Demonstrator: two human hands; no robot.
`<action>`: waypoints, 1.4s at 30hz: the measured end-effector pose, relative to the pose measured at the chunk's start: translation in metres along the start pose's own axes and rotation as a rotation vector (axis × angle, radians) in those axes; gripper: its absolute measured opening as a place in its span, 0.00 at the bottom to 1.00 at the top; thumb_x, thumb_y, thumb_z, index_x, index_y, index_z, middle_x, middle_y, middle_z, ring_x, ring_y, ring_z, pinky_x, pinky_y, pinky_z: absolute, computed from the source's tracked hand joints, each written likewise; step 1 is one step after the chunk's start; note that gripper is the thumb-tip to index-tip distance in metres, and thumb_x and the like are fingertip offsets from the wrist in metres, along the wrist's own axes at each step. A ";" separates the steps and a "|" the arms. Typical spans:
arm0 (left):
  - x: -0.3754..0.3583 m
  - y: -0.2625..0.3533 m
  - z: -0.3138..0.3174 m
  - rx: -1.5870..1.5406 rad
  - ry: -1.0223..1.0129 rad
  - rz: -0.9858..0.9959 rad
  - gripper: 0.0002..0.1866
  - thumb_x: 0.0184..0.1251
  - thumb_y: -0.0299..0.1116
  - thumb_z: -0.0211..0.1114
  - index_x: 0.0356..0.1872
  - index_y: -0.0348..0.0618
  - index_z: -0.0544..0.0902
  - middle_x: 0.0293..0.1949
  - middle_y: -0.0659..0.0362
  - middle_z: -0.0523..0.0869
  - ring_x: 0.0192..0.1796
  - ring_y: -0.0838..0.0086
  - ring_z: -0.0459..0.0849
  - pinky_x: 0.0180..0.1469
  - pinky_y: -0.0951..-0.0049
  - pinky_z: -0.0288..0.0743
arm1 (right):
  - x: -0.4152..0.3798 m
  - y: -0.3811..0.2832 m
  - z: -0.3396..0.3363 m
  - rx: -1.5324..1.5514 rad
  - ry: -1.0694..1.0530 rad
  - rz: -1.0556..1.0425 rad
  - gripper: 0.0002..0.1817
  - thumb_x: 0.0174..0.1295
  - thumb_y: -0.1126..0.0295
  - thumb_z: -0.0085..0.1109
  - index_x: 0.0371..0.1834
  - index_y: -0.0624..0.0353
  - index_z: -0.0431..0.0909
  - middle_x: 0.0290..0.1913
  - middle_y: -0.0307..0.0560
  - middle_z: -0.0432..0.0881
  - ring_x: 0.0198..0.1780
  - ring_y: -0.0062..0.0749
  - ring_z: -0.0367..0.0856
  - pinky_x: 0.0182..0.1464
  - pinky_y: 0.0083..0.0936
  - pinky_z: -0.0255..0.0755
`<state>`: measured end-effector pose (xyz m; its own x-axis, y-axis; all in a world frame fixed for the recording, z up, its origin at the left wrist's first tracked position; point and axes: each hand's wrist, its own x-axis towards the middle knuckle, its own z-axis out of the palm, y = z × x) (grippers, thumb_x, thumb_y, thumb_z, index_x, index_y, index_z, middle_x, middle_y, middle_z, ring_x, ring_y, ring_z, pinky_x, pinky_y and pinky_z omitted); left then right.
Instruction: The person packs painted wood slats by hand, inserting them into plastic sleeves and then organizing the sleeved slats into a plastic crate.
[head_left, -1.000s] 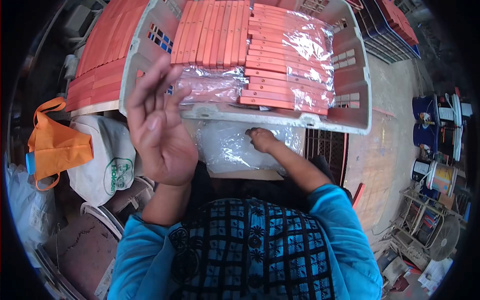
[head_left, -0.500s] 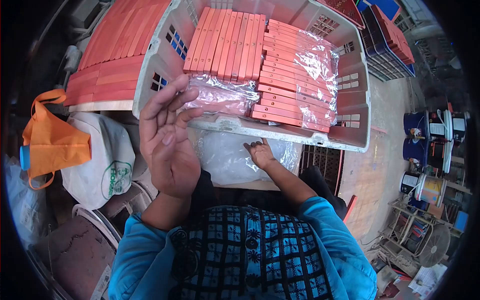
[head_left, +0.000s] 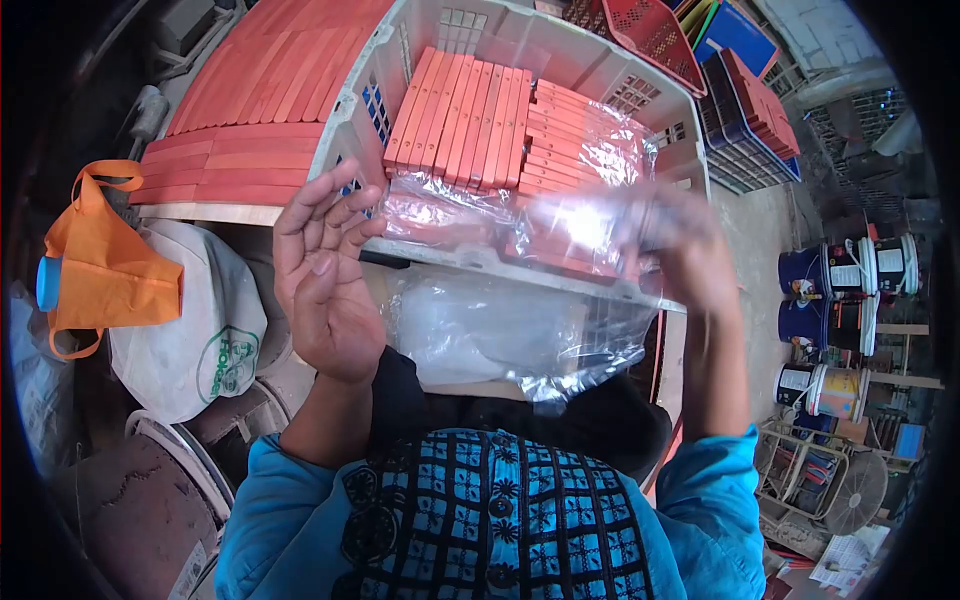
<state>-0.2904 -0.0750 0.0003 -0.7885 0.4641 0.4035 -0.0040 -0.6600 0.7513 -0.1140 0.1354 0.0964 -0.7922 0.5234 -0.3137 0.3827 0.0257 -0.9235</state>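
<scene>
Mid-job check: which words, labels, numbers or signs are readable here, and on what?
"Hok...", in green, on the white bag; its last letters are unclear.
Labels on the buckets: too small to read.
Print on the paper sheet: too small and blurred.

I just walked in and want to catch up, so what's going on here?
A person is at a grey crate of red slats, some under clear wrap. The right hand, blurred, is at the crate's near right corner, seemingly gripping clear plastic. The left hand is raised and open, holding nothing visible. More clear plastic lies just below the crate.
</scene>
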 end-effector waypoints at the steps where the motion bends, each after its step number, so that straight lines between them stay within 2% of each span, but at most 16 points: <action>1: -0.001 0.000 -0.001 -0.003 -0.001 -0.002 0.30 0.61 0.34 0.46 0.63 0.27 0.58 0.63 0.38 0.64 0.61 0.58 0.71 0.60 0.64 0.68 | 0.023 0.005 -0.015 0.093 0.042 -0.074 0.06 0.65 0.74 0.52 0.40 0.64 0.77 0.30 0.42 0.80 0.27 0.22 0.77 0.30 0.21 0.74; 2: -0.001 0.000 -0.001 -0.007 -0.002 -0.002 0.30 0.61 0.34 0.46 0.63 0.27 0.58 0.63 0.38 0.64 0.61 0.58 0.71 0.60 0.64 0.68 | 0.049 0.019 -0.029 0.186 0.082 -0.149 0.06 0.64 0.74 0.53 0.40 0.64 0.76 0.30 0.43 0.80 0.26 0.22 0.77 0.30 0.21 0.75; 6: 0.001 0.002 0.003 0.000 0.071 -0.034 0.31 0.57 0.35 0.49 0.60 0.24 0.60 0.60 0.36 0.68 0.58 0.59 0.74 0.58 0.67 0.69 | 0.137 0.077 -0.070 0.355 0.208 -0.036 0.05 0.65 0.73 0.52 0.38 0.63 0.76 0.29 0.42 0.80 0.26 0.23 0.78 0.30 0.23 0.78; 10: 0.006 -0.003 -0.003 0.006 0.023 -0.053 0.30 0.59 0.36 0.48 0.62 0.27 0.60 0.62 0.38 0.65 0.59 0.60 0.73 0.58 0.66 0.69 | 0.188 0.134 -0.088 0.196 0.357 0.058 0.04 0.64 0.73 0.54 0.34 0.62 0.76 0.26 0.42 0.80 0.23 0.25 0.79 0.26 0.21 0.77; 13: 0.008 -0.004 -0.005 0.023 0.018 -0.069 0.30 0.60 0.36 0.48 0.62 0.27 0.61 0.63 0.38 0.65 0.59 0.60 0.73 0.58 0.66 0.69 | 0.200 0.155 -0.092 0.161 0.416 0.099 0.03 0.62 0.76 0.54 0.32 0.63 0.75 0.25 0.43 0.79 0.21 0.25 0.78 0.24 0.20 0.75; 16: 0.012 -0.002 -0.001 0.009 0.101 -0.101 0.31 0.55 0.36 0.50 0.58 0.24 0.62 0.59 0.35 0.68 0.57 0.60 0.75 0.57 0.68 0.69 | 0.198 0.155 -0.089 0.039 0.389 0.135 0.03 0.62 0.75 0.56 0.34 0.63 0.75 0.25 0.44 0.80 0.22 0.27 0.79 0.24 0.20 0.76; 17: 0.012 -0.002 -0.001 0.008 0.106 -0.104 0.31 0.55 0.36 0.50 0.58 0.23 0.63 0.59 0.35 0.68 0.57 0.60 0.75 0.57 0.67 0.69 | 0.197 0.153 -0.084 0.000 0.453 0.145 0.03 0.60 0.77 0.57 0.34 0.64 0.75 0.25 0.45 0.80 0.22 0.25 0.79 0.22 0.19 0.72; 23: 0.011 -0.004 0.000 0.008 0.088 -0.110 0.31 0.55 0.36 0.49 0.58 0.24 0.63 0.60 0.35 0.68 0.57 0.59 0.75 0.58 0.67 0.69 | 0.206 0.163 -0.089 -0.326 0.534 0.030 0.05 0.56 0.79 0.60 0.35 0.65 0.75 0.28 0.45 0.82 0.24 0.23 0.80 0.25 0.18 0.71; 26: 0.010 -0.003 0.000 0.007 0.078 -0.113 0.30 0.55 0.36 0.49 0.58 0.24 0.63 0.60 0.35 0.68 0.58 0.59 0.75 0.58 0.67 0.69 | 0.205 0.156 -0.085 -0.505 0.539 0.021 0.12 0.54 0.75 0.63 0.39 0.66 0.76 0.28 0.45 0.82 0.25 0.26 0.81 0.28 0.21 0.73; 29: 0.009 -0.002 0.000 0.001 0.041 -0.116 0.30 0.57 0.36 0.48 0.59 0.24 0.63 0.61 0.35 0.66 0.58 0.59 0.74 0.59 0.66 0.68 | 0.204 0.156 -0.085 -0.857 0.582 0.045 0.20 0.52 0.68 0.66 0.45 0.66 0.75 0.35 0.50 0.82 0.35 0.34 0.83 0.36 0.29 0.75; 32: 0.008 -0.004 -0.002 0.002 -0.003 -0.111 0.30 0.58 0.35 0.46 0.60 0.25 0.63 0.62 0.35 0.65 0.59 0.60 0.73 0.59 0.65 0.68 | 0.188 0.139 -0.068 -1.157 0.710 -0.152 0.27 0.50 0.60 0.68 0.51 0.63 0.73 0.45 0.56 0.80 0.48 0.40 0.80 0.46 0.35 0.74; 33: 0.009 -0.003 0.001 0.003 0.022 -0.117 0.30 0.57 0.35 0.48 0.59 0.24 0.64 0.61 0.35 0.66 0.58 0.60 0.74 0.59 0.66 0.68 | 0.178 0.118 -0.058 -1.062 0.606 -0.083 0.32 0.48 0.55 0.69 0.54 0.62 0.72 0.54 0.60 0.74 0.56 0.48 0.74 0.55 0.38 0.70; 36: 0.009 -0.003 0.003 0.005 0.039 -0.119 0.30 0.56 0.36 0.49 0.58 0.24 0.65 0.60 0.35 0.68 0.58 0.60 0.75 0.58 0.67 0.69 | 0.171 0.108 -0.044 -1.049 0.360 -0.206 0.41 0.45 0.52 0.71 0.61 0.58 0.67 0.61 0.63 0.66 0.62 0.55 0.68 0.61 0.39 0.66; 39: 0.008 -0.005 -0.001 0.002 -0.021 -0.105 0.29 0.59 0.36 0.46 0.59 0.24 0.63 0.62 0.35 0.65 0.59 0.60 0.73 0.59 0.66 0.68 | 0.159 0.110 -0.027 -1.144 0.073 -0.185 0.48 0.42 0.51 0.72 0.68 0.54 0.59 0.68 0.63 0.54 0.69 0.58 0.56 0.68 0.41 0.58; 42: 0.007 -0.005 -0.001 0.012 -0.054 -0.095 0.29 0.60 0.36 0.45 0.60 0.25 0.62 0.63 0.35 0.63 0.60 0.60 0.72 0.59 0.65 0.67 | 0.168 0.134 -0.033 -1.191 -0.077 -0.147 0.56 0.39 0.49 0.74 0.72 0.45 0.52 0.73 0.59 0.48 0.73 0.55 0.48 0.69 0.50 0.52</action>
<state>-0.2967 -0.0689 -0.0014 -0.7509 0.5555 0.3571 -0.0697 -0.6044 0.7936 -0.1805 0.2547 -0.0729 -0.8758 0.3987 -0.2723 0.4534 0.8729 -0.1801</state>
